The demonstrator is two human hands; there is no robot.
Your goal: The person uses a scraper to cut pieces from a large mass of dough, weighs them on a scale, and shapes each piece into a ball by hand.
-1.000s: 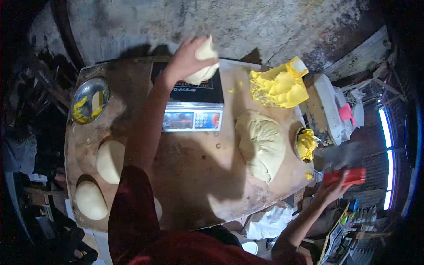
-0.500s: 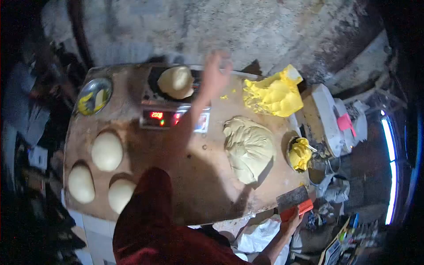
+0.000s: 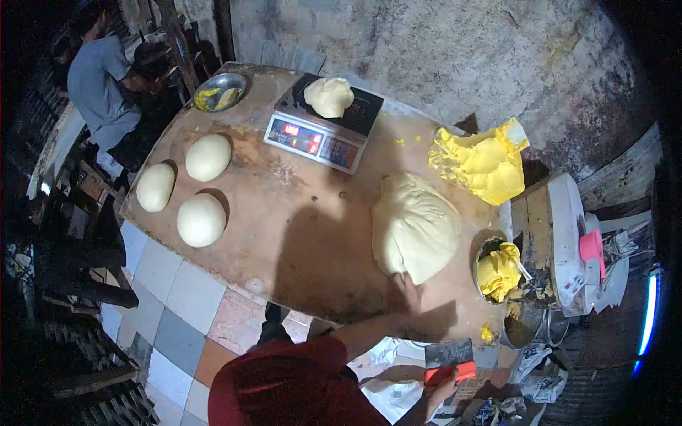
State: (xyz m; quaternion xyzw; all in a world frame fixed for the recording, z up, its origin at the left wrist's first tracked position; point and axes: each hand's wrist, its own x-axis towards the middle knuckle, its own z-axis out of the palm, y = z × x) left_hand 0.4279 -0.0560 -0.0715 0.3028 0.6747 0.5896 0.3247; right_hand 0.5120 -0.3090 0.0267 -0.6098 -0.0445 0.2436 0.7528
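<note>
My left hand (image 3: pixel 408 295) reaches across my body to the near edge of the large dough mass (image 3: pixel 419 231); its fingers look stretched out against the dough, slightly blurred. Below the table's front edge, my right hand (image 3: pixel 445 388) is closed around the orange handle of a dough scraper (image 3: pixel 449 362), its dark flat blade pointing up. A lump of dough (image 3: pixel 329 96) rests on the digital scale (image 3: pixel 312 142), whose red digits are lit but too blurred to read. Three smooth dough balls (image 3: pixel 201 220) sit at the table's left end.
On the wooden table (image 3: pixel 263 263) are a metal dish (image 3: pixel 240 79) with yellow scraps, an opened yellow fat block (image 3: pixel 490 167) and a bowl of yellow fat (image 3: pixel 499 273). A white machine or container (image 3: pixel 568 234) stands at the right. Another person (image 3: pixel 106 85) is at the far left.
My left hand has moved from beside the scale to the near edge of the large dough. The scraper stays in my right hand. The view has turned, bringing the other person into sight.
</note>
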